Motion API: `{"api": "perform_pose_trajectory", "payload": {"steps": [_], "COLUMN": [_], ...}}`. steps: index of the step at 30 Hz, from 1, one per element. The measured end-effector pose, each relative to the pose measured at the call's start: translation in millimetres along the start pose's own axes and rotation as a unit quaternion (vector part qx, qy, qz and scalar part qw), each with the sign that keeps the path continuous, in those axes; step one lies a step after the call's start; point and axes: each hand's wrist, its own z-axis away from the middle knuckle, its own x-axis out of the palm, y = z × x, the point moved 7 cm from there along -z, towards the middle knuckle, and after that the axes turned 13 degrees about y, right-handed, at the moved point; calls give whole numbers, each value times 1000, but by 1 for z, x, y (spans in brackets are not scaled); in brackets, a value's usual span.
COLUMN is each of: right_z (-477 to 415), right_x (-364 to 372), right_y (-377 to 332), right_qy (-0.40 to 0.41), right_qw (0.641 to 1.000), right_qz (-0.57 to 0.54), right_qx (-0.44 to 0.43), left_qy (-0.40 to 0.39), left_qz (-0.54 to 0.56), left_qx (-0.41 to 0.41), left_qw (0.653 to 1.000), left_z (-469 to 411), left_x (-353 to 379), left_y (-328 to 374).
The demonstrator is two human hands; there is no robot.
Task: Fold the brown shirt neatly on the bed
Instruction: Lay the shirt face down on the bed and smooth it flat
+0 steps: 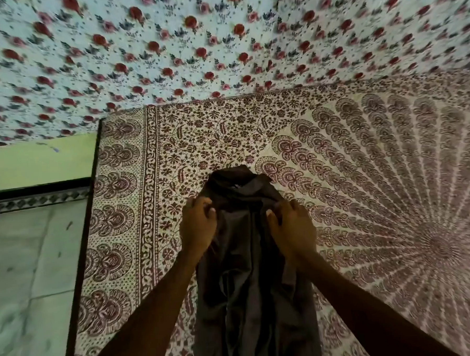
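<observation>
Patterned bedspread (365,184) under a rose-print wall; my left hand (198,228) and right hand (293,229) are both pinching the brown shirt (250,286) near its shoulders; it lies bunched lengthwise mid-bed, collar away from me; I'd spread it flat and even first, then fold.

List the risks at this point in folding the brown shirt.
The brown shirt lies bunched in a narrow wrinkled strip, so creases may get folded in. Left hand and right hand grip close together near the collar, so the sleeves may stay tangled. Pulling could also ruck the patterned bedsheet.
</observation>
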Motion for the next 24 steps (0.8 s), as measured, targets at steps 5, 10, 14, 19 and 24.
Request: {"api": "perform_pose_trajectory", "payload": {"steps": [5,10,14,19,24], "right_z": [-34,-26,-15,15,63], "right_x": [72,69,1,-95,-220], "right_y": [16,25,18,4,-3], "right_qy": [-60,-95,-5,31,90], "right_qw": [992,989,983,987,979], "right_qz": [107,-86,-174,-144,-167], "right_qx": [15,76,64,68,81], "left_qy": [-52,-111,-94,-129,-119], "left_qz": [-71,71,153,219,237], "left_qx": [-166,-202,-221,-231,-114], "left_qw": [982,970,959,939,958], "left_z": [-31,-24,-10,33,84], "left_x": [48,46,11,-60,-157], "left_y": [-45,-31,-5,55,140]}}
